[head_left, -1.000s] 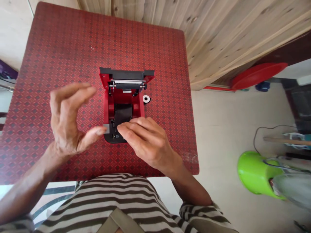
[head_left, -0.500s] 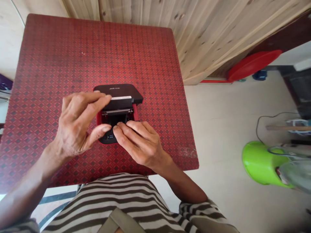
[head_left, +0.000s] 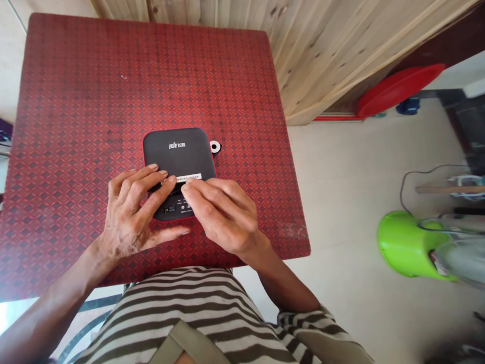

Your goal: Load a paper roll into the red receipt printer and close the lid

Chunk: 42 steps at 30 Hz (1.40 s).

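Observation:
A small black receipt printer [head_left: 176,151] with red sides and a white FEIE logo lies on the table, its lid down. A white barcode strip [head_left: 194,177] runs along the lid's front edge. On the lid's left side rest the spread fingers of my left hand [head_left: 134,210], the thumb held out over the table. My right hand [head_left: 227,215] has its fingers pinched together at the lid's front edge, beside the buttons. What lies between those fingertips is hidden. A small white roll with a dark centre [head_left: 215,146] sits against the printer's right side.
The printer stands on a table with a red patterned cover [head_left: 94,101]. A wooden plank wall [head_left: 215,15] borders the far side. On the floor to the right are a green bucket [head_left: 401,242], a red basin [head_left: 397,91] and a cable [head_left: 405,182].
The printer's lid has gone from raised to down, covering the inside. My left hand has come down onto it. The white roll on the right now shows. My right hand stays by the front.

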### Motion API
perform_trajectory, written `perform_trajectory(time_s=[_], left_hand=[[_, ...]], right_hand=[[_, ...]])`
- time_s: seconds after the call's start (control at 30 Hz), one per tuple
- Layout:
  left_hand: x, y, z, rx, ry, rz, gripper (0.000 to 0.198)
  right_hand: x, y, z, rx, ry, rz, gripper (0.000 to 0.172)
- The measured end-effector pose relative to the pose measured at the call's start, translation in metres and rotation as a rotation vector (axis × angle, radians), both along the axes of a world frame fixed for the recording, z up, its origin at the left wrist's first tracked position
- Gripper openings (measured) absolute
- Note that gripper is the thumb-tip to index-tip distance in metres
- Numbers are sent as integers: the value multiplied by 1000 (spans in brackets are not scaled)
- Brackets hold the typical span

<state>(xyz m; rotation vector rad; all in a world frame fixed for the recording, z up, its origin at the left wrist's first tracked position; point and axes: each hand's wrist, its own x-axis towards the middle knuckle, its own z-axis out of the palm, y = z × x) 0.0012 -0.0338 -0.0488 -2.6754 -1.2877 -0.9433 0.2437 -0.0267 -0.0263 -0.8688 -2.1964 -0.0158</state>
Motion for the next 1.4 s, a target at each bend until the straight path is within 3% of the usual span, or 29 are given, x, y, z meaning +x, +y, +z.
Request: perform_trajectory(time_s=[0.1, 0.23, 0.33, 0.5, 0.67, 0.93, 1.17, 1.4], left_hand=[[0, 1, -1, 11, 12, -14, 90], [-1, 1, -5, 39, 22, -14, 87], [-1, -7, -11, 46, -39, 22, 84], [-3, -27, -21, 48, -99, 190, 80], [-11, -35, -27, 43, -38, 252, 63], [-14, -32, -32, 13, -168, 177, 63], [-17, -30, -32, -17, -132, 188, 54], [-17, -20, -34, -59, -308, 114, 60]], right_hand=[[10, 2, 0, -67, 169, -80, 39], [26, 2, -3, -154, 294, -271, 25], [31, -9, -12, -254, 311, -339, 20], [18, -33, -28, -403, 359, -330, 24], [9, -41, -31, -426, 378, -357, 29], [9, -44, -33, -410, 393, -333, 32], [12, -38, -35, -423, 421, -349, 27], [31, -25, -40, -465, 518, -485, 22]])
